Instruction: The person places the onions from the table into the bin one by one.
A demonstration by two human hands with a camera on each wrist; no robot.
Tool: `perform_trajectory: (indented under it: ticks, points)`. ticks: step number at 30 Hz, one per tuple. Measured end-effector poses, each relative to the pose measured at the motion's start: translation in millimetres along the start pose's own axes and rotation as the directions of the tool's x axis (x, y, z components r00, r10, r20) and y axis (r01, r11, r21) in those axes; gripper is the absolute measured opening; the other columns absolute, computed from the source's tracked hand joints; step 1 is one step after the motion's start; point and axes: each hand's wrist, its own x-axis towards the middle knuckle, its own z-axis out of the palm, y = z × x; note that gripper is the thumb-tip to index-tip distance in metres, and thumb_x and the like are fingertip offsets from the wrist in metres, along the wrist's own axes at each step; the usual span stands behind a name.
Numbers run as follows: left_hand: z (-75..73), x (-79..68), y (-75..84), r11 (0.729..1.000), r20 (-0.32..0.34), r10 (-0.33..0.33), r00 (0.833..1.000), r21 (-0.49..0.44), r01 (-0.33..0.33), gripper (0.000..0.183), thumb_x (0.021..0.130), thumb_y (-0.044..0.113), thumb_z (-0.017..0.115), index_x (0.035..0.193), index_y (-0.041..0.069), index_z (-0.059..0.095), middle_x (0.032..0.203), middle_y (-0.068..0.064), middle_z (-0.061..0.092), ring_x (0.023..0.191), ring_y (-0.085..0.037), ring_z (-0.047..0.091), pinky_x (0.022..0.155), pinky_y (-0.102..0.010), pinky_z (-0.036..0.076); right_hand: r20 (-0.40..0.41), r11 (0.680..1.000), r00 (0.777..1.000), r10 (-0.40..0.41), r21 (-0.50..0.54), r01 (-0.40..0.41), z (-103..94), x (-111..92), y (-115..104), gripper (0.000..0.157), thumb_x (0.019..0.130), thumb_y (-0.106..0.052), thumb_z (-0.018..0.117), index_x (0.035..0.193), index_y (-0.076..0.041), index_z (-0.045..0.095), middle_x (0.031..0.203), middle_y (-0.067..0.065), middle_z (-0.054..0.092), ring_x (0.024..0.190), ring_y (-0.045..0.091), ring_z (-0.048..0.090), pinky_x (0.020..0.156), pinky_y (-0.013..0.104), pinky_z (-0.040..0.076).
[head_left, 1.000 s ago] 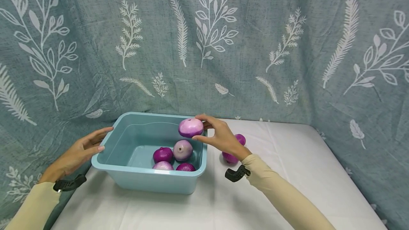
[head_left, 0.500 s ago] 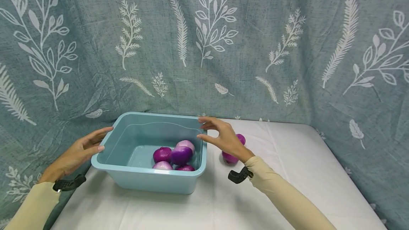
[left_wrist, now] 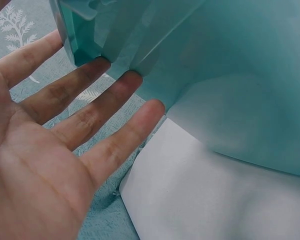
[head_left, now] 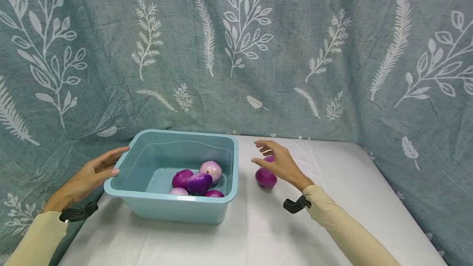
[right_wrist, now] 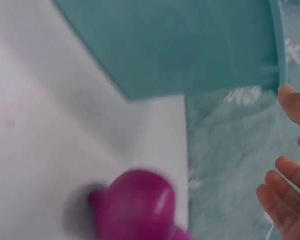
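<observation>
At the left end of the light blue plastic tub (head_left: pixel 166 208), my left hand (head_left: pixel 86 180) touches the rim, and the left wrist view shows its fingers (left_wrist: pixel 107 112) straight against the outer wall. Several onions lie inside the tub toward its right side. A dark purple onion (head_left: pixel 199 184) rests among them, beside a paler onion (head_left: pixel 210 170). My right hand (head_left: pixel 281 163) hovers right of the tub with thumb and fingers apart, holding nothing. Below it a magenta onion (head_left: pixel 266 177) sits on the table, with another onion (head_left: pixel 269 159) behind, partly hidden by the hand.
A white cloth (head_left: pixel 236 243) covers the table under the tub. Patterned blue-grey fabric (head_left: pixel 236 93) hangs close behind the tub and along both sides of the table. Both wrists wear a black strap.
My right hand has let go of an onion, which dropped into the tub and settled among the others. The hand then moved right, over the table onions. My left hand stays at the rim.
</observation>
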Motion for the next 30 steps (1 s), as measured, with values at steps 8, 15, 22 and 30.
perform_trajectory:
  ticks: [8, 15, 22, 30]
  points:
    - [0.8, -2.1, -1.2, 1.0, -0.009, -0.018, 1.0, 0.004, 0.018, 0.063, 0.11, 0.01, 0.049, 0.166, 0.024, 0.024, 0.171, -0.006, 0.013, 0.142, 0.002, 0.024, 0.098, -0.011, 0.041, 0.052, 0.994, 0.995, 0.08, -0.08, -0.076, -6.1, -27.1, 38.1, 0.061, 0.088, -0.034, 0.084, 0.141, -0.012, 0.061, 0.128, 0.011, 0.065, 0.107, 0.034, 0.066, 0.091, 0.05, 0.056]
    - [1.9, -2.6, 0.7, 1.0, 0.001, -0.007, 1.0, -0.008, 0.007, 0.063, 0.11, 0.008, 0.048, 0.166, 0.021, 0.022, 0.171, -0.005, 0.013, 0.137, 0.012, 0.028, 0.098, -0.012, 0.041, 0.051, 0.992, 0.991, 0.123, -0.047, -0.12, -1.3, -45.9, 56.6, 0.057, 0.087, -0.03, 0.086, 0.132, -0.002, 0.065, 0.116, 0.015, 0.068, 0.104, 0.034, 0.065, 0.088, 0.051, 0.057]
    - [1.6, -3.0, 2.3, 0.999, -0.01, -0.033, 0.999, 0.009, 0.033, 0.064, 0.11, 0.01, 0.049, 0.166, 0.025, 0.023, 0.171, -0.005, 0.013, 0.141, 0.006, 0.026, 0.101, -0.019, 0.042, 0.03, 0.976, 0.98, 0.195, -0.108, -0.191, 10.1, -59.8, 66.4, 0.055, 0.087, -0.034, 0.085, 0.129, -0.003, 0.068, 0.107, 0.01, 0.067, 0.098, 0.028, 0.065, 0.084, 0.044, 0.059]
    - [0.8, -1.3, 2.2, 0.999, -0.004, -0.03, 1.0, 0.022, 0.03, 0.064, 0.11, 0.01, 0.049, 0.166, 0.025, 0.022, 0.171, -0.005, 0.012, 0.147, -0.004, 0.022, 0.106, -0.026, 0.042, 0.029, 0.963, 0.967, 0.253, -0.106, -0.249, 14.3, -65.1, 66.2, 0.057, 0.086, -0.04, 0.085, 0.127, -0.004, 0.068, 0.106, 0.006, 0.067, 0.094, 0.025, 0.067, 0.083, 0.045, 0.058]
